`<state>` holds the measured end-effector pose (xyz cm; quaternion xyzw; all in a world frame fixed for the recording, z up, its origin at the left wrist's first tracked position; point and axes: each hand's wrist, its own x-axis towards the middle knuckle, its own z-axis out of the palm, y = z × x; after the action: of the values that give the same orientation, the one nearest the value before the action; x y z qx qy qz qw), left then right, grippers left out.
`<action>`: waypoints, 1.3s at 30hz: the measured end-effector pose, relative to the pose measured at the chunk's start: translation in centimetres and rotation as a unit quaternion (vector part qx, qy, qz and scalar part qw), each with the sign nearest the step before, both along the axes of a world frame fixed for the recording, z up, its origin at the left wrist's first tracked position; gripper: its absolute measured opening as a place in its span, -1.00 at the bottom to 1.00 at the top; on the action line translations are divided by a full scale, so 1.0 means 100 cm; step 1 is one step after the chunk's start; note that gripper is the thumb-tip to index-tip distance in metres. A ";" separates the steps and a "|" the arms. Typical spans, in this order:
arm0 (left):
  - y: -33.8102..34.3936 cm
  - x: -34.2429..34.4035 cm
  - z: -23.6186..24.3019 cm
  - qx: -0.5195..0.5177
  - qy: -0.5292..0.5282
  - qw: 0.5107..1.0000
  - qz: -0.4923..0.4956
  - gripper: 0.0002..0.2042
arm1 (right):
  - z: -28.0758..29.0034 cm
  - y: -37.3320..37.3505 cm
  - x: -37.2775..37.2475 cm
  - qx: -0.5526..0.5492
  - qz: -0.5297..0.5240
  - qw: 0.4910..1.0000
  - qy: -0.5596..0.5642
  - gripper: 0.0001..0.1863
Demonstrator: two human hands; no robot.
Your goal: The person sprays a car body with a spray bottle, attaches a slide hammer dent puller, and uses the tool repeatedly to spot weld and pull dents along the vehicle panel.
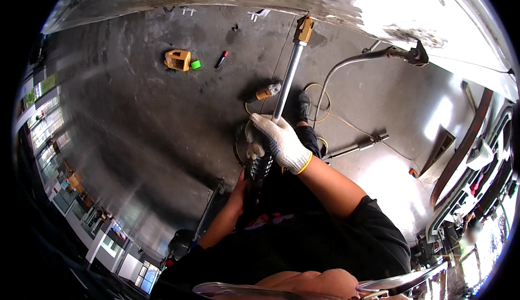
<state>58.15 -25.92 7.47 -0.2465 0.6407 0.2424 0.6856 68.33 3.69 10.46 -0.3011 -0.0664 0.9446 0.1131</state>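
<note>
2 hands [277, 142] grip long metal tool [287, 80], fingers wrapping shaft.

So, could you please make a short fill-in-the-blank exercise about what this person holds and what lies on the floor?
1. The right hand wears a white work ____.
2. It grips a long metal tool whose far tip is ____ in colour.
3. On the floor, next to the orange box, lies a small ____ block.
4. The left hand is ____, without a glove.

Missing words: glove; yellow; green; bare
</note>
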 end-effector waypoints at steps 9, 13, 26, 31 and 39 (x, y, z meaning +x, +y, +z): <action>0.004 -0.014 0.015 0.029 0.009 0.999 0.045 -0.31 | 0.000 -0.018 -0.001 0.152 -0.081 0.985 0.017 -0.67; 0.007 -0.015 0.013 -0.005 0.027 0.999 -0.026 -0.39 | 0.005 0.002 0.004 0.096 0.039 0.995 0.002 -0.63; -0.131 -0.017 0.011 0.045 0.085 0.995 0.024 -0.30 | -0.024 -0.155 0.035 0.096 0.185 0.976 0.067 -0.79; -0.134 -0.011 -0.014 0.087 0.115 0.989 0.045 -0.26 | -0.007 -0.086 0.015 0.011 0.046 0.999 0.007 -0.75; -0.006 0.004 -0.002 0.100 0.111 0.989 0.002 -0.41 | 0.006 0.001 0.005 0.048 0.030 0.998 0.008 -0.78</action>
<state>58.51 -26.54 7.30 -0.1495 0.6851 0.3326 0.6306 68.87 3.78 11.04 -0.2854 -0.1196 0.9456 0.0999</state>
